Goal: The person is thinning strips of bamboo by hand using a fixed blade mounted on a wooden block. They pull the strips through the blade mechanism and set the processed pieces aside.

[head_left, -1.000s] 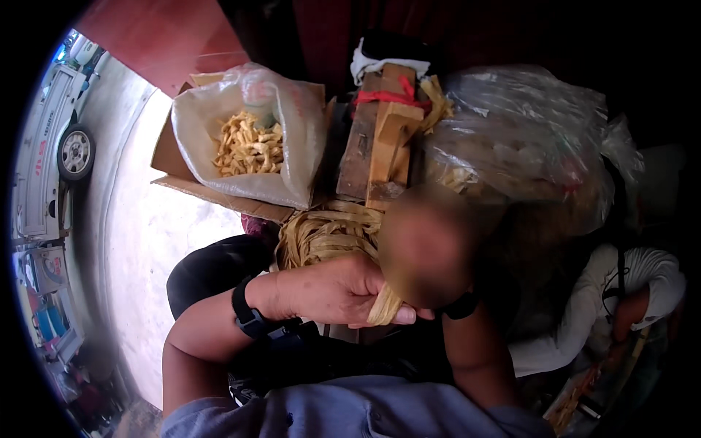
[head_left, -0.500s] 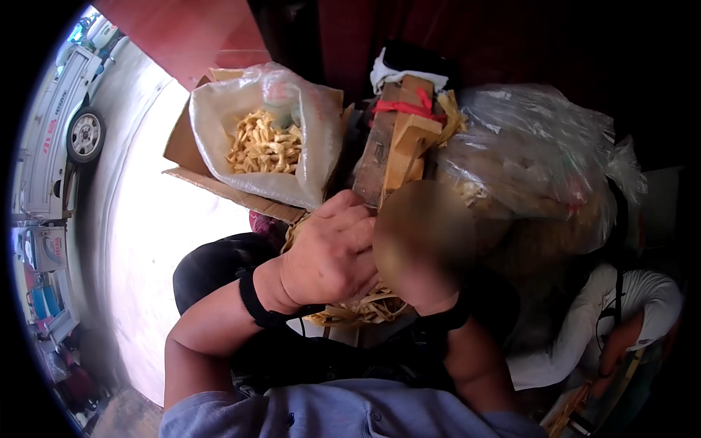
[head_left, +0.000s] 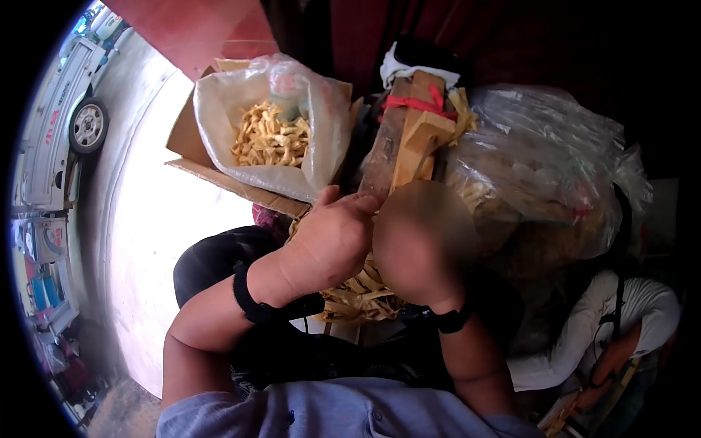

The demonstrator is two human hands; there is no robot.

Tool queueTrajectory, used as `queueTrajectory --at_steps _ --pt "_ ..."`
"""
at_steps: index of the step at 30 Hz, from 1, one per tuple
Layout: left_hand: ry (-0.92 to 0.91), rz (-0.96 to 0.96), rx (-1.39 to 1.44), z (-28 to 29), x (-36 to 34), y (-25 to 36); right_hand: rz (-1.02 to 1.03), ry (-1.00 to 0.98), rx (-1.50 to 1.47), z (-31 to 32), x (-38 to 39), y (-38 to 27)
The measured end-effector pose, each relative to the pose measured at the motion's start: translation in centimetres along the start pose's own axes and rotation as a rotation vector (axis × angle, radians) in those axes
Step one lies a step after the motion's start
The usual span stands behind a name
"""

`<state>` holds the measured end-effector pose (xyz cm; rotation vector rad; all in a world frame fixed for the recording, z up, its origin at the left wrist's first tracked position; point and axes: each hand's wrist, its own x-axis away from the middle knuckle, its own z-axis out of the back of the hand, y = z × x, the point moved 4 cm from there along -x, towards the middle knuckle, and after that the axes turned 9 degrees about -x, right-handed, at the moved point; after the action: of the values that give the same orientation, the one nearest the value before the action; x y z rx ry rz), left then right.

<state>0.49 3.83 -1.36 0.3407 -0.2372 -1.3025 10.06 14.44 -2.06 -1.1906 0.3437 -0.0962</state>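
Observation:
My left hand point(head_left: 328, 241) is raised at the middle, back up, fingers bent and closed round something I cannot make out, just in front of a wooden board-and-block piece point(head_left: 427, 131) tied with red cloth. My right hand point(head_left: 427, 274) is beside it, mostly blurred, its fingers unreadable. A pile of flat pale-tan strips point(head_left: 361, 299) lies behind and under my hands. At upper left, an open plastic sack point(head_left: 321, 139) inside a cardboard box point(head_left: 219, 179) holds short tan pieces point(head_left: 270, 135).
A large clear plastic bag point(head_left: 533, 124) of tan material lies to the right. A co-worker's white sleeves point(head_left: 562, 354) and arm are at lower right. A white vehicle with a wheel point(head_left: 87, 124) stands at far left beside pale paving. My dark-clothed knee point(head_left: 208, 266) is at left.
My left hand has risen from near my chest toward the wooden piece and turned back-up; the tan strip seen in its fingers earlier is now hidden.

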Motion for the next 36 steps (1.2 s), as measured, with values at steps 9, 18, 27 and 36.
queueTrajectory --at_steps 9,18,27,36 --pt "0.097 0.142 0.913 2.2 0.1 -1.2 -0.724 -0.095 -1.24 -2.5 1.7 2.3" --pt "0.257 0.38 1.211 2.9 -0.1 -3.9 -0.618 -0.184 -1.266 -2.8 2.4 2.5" --pt "-0.237 0.355 1.634 -0.7 -0.1 -1.7 -0.747 0.033 -1.126 -0.6 2.0 3.4" --pt "0.148 0.49 1.356 -0.9 -1.8 -2.6 -0.491 0.301 -0.544 4.1 1.0 3.9"
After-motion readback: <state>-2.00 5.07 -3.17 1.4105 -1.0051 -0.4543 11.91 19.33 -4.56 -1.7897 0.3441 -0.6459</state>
